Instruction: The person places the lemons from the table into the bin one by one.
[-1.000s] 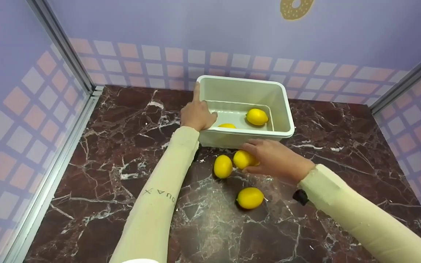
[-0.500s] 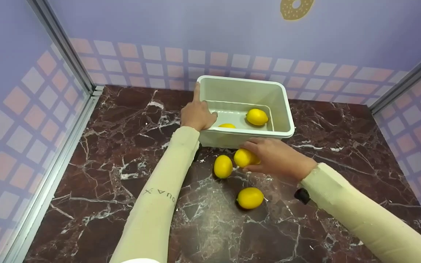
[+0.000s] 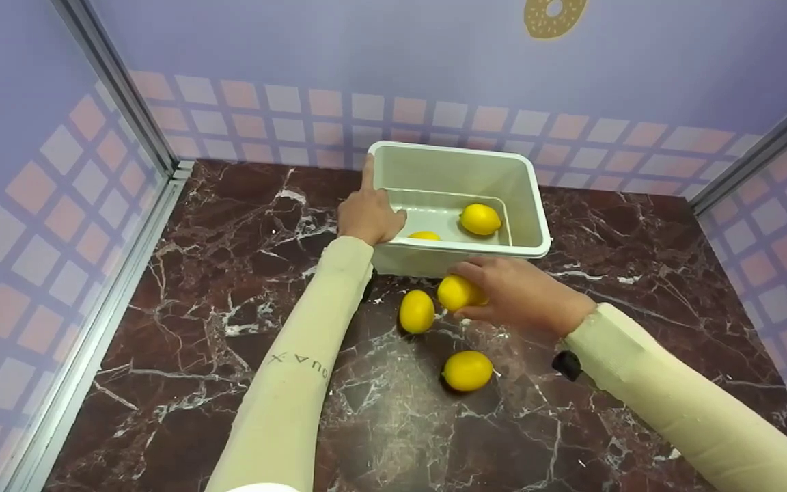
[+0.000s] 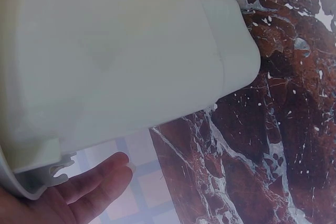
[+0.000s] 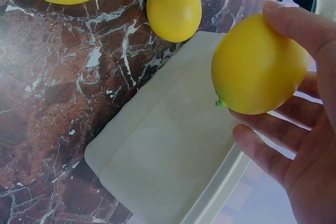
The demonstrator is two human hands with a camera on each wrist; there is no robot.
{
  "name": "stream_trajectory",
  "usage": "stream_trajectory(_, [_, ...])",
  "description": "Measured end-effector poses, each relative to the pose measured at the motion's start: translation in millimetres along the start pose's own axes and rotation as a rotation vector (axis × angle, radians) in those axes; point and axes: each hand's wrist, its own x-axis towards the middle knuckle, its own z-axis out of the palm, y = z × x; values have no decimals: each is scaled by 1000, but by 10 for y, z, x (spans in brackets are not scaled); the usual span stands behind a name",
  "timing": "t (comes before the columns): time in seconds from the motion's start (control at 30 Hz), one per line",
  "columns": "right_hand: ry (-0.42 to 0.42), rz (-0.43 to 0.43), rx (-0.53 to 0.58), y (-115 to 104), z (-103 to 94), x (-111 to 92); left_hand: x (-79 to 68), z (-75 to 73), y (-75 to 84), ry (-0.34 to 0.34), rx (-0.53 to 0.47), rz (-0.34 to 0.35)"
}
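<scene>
My left hand (image 3: 366,215) holds the left rim of a pale plastic tub (image 3: 458,249), index finger straight along the edge and thumb over the inner side. In the left wrist view two of its fingers (image 4: 102,187) show outside, below the rim. My right hand (image 3: 513,294) grips a yellow lemon (image 5: 260,64) between thumb and fingers, just in front of the tub's near wall. Left of that lemon, a second lemon (image 3: 417,311) lies on the table; a third (image 3: 468,370) is nearer to me. Inside the tub are two lemons, one at right (image 3: 480,219), one mostly hidden (image 3: 425,235).
The dark red marbled tabletop (image 3: 243,403) runs back to a lilac wall (image 3: 298,48) with pink and white squares. Side panels with metal rails (image 3: 113,273) stand left and right. The tub sits close to the back wall.
My right hand has lifted the gripped lemon slightly and shifted it a little toward the tub. The left hand, the tub and the other lemons stay where they were.
</scene>
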Motion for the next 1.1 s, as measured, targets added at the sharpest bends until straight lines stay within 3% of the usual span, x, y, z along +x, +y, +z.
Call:
stream_trajectory(0.77, [66, -47, -36, 8, 0, 45, 6, 8, 9, 10, 19, 1])
stream_trajectory(1.1, [43, -11, 29, -1, -20, 55, 9, 6, 7, 9, 22, 1])
